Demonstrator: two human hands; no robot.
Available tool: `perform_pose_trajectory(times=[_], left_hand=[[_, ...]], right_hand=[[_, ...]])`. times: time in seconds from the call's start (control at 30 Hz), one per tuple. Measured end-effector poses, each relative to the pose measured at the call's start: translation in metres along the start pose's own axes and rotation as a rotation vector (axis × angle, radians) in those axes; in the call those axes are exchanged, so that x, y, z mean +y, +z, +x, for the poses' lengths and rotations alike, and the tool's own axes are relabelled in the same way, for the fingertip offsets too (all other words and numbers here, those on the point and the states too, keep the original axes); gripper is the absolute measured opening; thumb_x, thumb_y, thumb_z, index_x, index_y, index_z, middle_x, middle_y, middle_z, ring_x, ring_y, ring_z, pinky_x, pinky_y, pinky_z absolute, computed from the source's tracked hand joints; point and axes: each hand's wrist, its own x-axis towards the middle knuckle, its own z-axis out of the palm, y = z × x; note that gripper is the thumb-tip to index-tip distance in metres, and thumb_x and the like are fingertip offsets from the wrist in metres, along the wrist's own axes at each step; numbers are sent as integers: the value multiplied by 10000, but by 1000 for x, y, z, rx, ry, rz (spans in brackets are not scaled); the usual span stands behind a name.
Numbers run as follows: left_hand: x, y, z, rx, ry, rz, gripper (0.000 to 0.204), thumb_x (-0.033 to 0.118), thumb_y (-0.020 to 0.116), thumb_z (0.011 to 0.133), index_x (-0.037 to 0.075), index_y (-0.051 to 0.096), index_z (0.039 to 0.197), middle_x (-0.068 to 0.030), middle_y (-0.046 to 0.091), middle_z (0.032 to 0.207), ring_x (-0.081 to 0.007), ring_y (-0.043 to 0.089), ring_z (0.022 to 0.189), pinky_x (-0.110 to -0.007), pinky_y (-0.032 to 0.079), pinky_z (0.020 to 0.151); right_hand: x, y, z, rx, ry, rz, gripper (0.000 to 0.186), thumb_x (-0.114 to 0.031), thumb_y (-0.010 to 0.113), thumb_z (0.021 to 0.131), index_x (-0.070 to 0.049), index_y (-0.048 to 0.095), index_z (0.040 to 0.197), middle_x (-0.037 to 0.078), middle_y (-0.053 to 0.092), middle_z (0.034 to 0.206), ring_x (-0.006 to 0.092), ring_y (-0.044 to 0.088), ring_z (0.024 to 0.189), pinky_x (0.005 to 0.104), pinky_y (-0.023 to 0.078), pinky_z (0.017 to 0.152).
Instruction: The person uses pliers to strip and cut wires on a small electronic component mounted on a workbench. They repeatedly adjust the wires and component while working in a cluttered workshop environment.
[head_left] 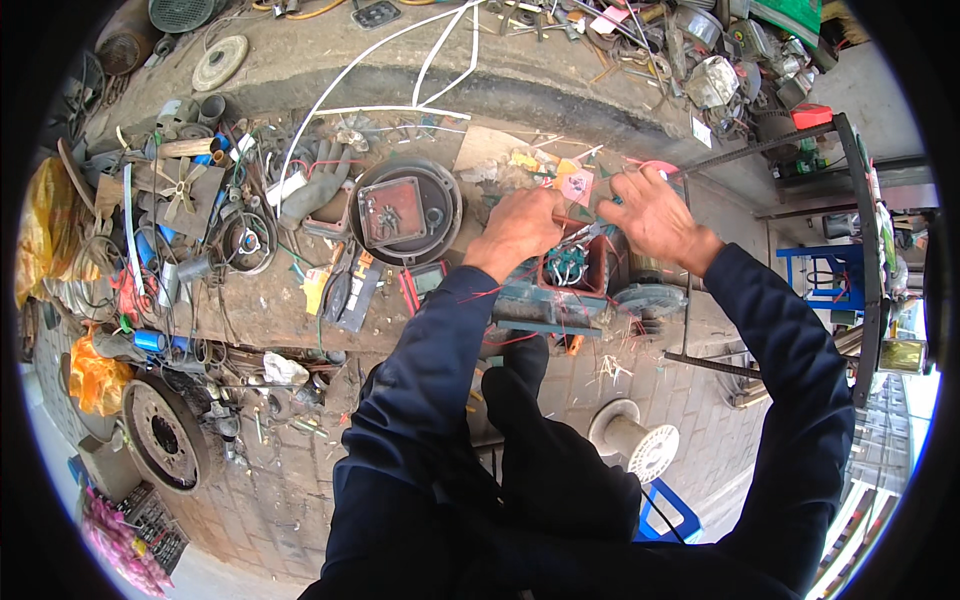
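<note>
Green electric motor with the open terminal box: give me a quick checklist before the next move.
1. Green electric motor sits flat on the bench: ok.
2. Terminal box wires exposed and in view: ok.
3. Left hand rests on the motor top: ok.
4. Right hand grips a thin tool aimed at the wires: ok.
5. Tool tip on a terminal: cannot tell.
6. Loose red wires lying near the work: not ok.
</note>
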Motion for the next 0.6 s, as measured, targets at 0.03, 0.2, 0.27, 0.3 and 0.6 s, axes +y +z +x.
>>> perform_pose_trajectory(times=[0.03,0.2,0.27,0.3,0.6], left_hand=[[1,0,0,-5,12,-3,217,125,689,799,115,801,985,-194,781,980,-410,742,983,-499,576,880],[7,-5,-1,-34,-15,-36,200,205,777,824,63,767,965,-195,776,975,-395,750,938,-473,586,811],[9,-6,-3,-11,25,-32,205,215,778,826,65,768,965,-192,776,968,-389,752,937,-468,586,806],[8,-5,-3,8,40,-32,207,221,779,826,67,769,965,-191,775,965,-386,753,936,-466,586,804],[-30,29,4,140,269,70,279,110,697,814,61,732,1086,-181,734,987,-390,707,927,-479,577,818]], right_hand=[[3,1,1,27,-29,1,339,-131,743,715,-134,638,1038,102,532,990,314,576,1011,445,436,878],[14,-4,12,47,-120,-60,290,-183,740,725,-147,662,1002,75,569,1000,259,595,1007,389,435,853],[15,-7,16,57,-140,-56,290,-181,748,725,-144,662,999,76,578,1025,259,598,1035,397,439,871],[15,-7,16,51,-145,-53,290,-180,751,725,-143,662,998,77,583,1037,259,599,1048,401,441,880],[31,19,5,-126,-91,76,688,-105,813,639,-170,690,1313,155,616,1290,377,571,1246,521,436,1061]])
